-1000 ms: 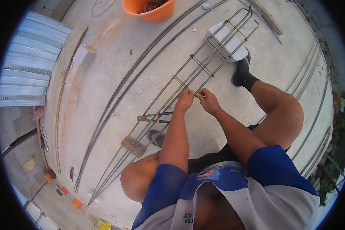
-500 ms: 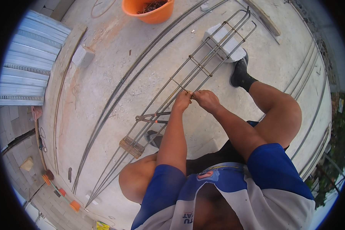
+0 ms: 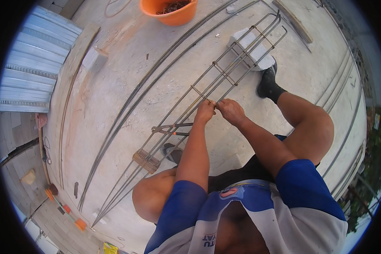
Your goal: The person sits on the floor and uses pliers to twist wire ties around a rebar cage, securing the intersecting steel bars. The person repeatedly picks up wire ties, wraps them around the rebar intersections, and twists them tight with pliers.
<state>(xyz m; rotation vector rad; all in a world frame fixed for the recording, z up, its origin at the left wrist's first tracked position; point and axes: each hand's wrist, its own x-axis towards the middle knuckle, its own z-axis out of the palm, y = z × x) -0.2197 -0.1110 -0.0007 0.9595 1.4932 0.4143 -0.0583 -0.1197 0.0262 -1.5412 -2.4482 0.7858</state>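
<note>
A long rebar cage point(image 3: 197, 97) runs slantwise over the concrete, its far end resting on a white block point(image 3: 258, 54). My left hand point(image 3: 205, 111) is closed at a steel stirrup point(image 3: 197, 91) of this cage. Just right of it, my right hand point(image 3: 230, 111) is closed at the same stirrup's near corner. The fingertips almost meet, and they hide whether a thin tie wire is between them. Pincers point(image 3: 169, 128) with dark handles lie across the bars, left of my left forearm. Farther down the cage, a bunch of stirrups point(image 3: 146, 161) sits packed together.
Long loose bars point(image 3: 127, 103) curve along the floor left of the cage. An orange tub point(image 3: 173, 15) with scraps in it stands at the far side. Corrugated metal sheets point(image 3: 34, 63) and a white block point(image 3: 95, 60) are at left. My foot point(image 3: 267, 84) is beside the far block.
The whole view has shifted slightly, with things sitting a little to the right. Both hands stay at the same stirrup, and their fingers have moved only a little.
</note>
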